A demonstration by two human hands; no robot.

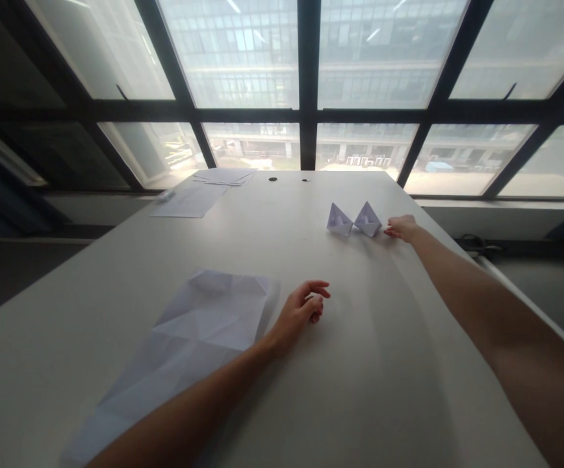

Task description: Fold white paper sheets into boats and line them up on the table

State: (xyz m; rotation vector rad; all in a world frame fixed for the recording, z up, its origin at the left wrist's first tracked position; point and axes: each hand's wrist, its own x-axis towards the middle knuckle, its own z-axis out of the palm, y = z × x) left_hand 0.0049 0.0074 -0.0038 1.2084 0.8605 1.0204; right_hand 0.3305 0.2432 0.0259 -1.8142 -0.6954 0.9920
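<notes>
Two folded white paper boats stand side by side toward the table's right side: the left boat (339, 221) and the right boat (368, 220). Just right of the right boat is my right hand (401, 227), fingers apart with nothing in them; a small gap seems to separate it from the paper. My left hand (305, 304) hovers near the middle of the table, fingers loosely curled and apart, holding nothing. Beneath and left of my left forearm lies a large creased sheet of white paper (204, 318), unfolded, its near part partly covered by the arm.
Several flat white sheets (189, 200) lie at the far left of the white table (272, 240). Two small dark holes, one a round cable hole (273, 179), are near the far edge. Large windows with a dark frame (308, 84) rise beyond the table.
</notes>
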